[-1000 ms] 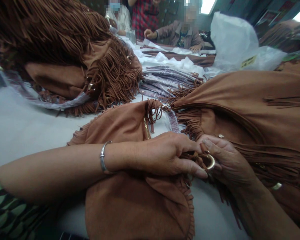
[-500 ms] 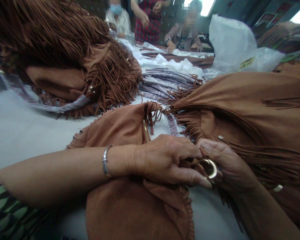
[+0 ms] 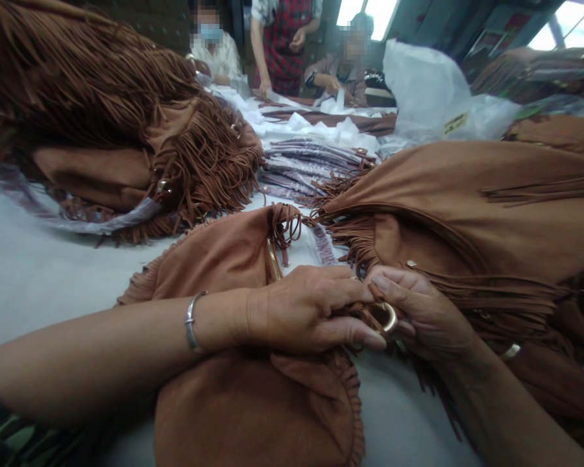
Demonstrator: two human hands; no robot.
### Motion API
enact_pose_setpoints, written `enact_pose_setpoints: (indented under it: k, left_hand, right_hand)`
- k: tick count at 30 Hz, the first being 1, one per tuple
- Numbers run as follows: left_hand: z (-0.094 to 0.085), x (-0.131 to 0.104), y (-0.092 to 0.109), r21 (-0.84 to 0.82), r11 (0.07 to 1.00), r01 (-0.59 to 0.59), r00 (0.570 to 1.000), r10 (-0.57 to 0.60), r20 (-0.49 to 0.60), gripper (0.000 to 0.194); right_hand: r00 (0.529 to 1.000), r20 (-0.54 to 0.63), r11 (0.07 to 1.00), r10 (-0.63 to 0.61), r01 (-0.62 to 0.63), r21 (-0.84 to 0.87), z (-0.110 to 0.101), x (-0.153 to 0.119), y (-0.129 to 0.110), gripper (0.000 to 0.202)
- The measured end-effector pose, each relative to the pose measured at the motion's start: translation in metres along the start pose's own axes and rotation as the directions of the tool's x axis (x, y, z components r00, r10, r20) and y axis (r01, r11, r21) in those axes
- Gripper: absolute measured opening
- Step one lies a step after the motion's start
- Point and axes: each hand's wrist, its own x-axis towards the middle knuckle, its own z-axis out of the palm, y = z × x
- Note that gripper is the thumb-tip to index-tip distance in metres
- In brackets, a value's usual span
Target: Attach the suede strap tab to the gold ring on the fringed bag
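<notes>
Hands meet at centre of desk [image 3: 39, 272], both on one gold ring [image 3: 388, 316] at the corner of a tan suede bag [image 3: 233, 259]

Left hand [image 3: 306, 311]: grip closed down, thumb and forefinger pinched on the brown strap tab at the ring, palm resting on the bag. Silver bangle [image 3: 191, 321] on that wrist

Right hand [image 3: 423, 311]: grip closed too, fingers curled around the ring from the far side, thumb on top. Ring mostly covered, only a gold arc shows, so can't tell if the tab is threaded through or just laid against it

Bag lies flat under the left forearm, zip [image 3: 273, 259] facing up. Second fringed bag [image 3: 491, 214] touches the right hand, its fringe [image 3: 506, 298] trailing right beside the ring. Pile of fringed bags [image 3: 102, 130] back left, wrapped straps [image 3: 311, 165] stacked behind, white plastic sack [image 3: 428, 84] back right, other people working at the far end

Risks, my read:
- loose fringe from the neighbouring bag gets caught in the ring, because it hangs right at the work point
- tab slips from the pinch, since the hold is fingertip only
- ring scuffs the suede if dragged across it
</notes>
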Motion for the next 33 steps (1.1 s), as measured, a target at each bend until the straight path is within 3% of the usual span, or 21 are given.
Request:
enact_pose_setpoints:
  k: [6,19,28,33]
  left_hand:
    - [0.0014,-0.0002,-0.0047,-0.050,0.998,-0.034,0.999,0.033,-0.034,0.033]
    - [0.0044,-0.0033,-0.0064,0.026,0.995,-0.093,0.992,0.094,-0.081,0.034]
    - [0.0028,-0.0034,-0.0044,0.056,0.995,-0.078,0.997,0.079,-0.017,0.039]
    - [0.0037,-0.0040,-0.0061,0.065,0.992,-0.107,0.993,0.110,-0.045,0.042]
  right_hand:
    - [0.999,-0.044,1.000,-0.015,0.015,-0.003,0.0051,-0.0024,-0.0014,0.035]
    - [1.000,0.009,0.996,0.005,-0.006,0.092,0.0059,-0.0034,0.0051,0.034]
    - [0.999,0.031,1.000,-0.029,0.029,0.008,0.0038,-0.0052,0.0005,0.036]
    - [0.999,0.039,1.000,-0.028,0.028,-0.006,0.0031,-0.0049,0.0015,0.037]
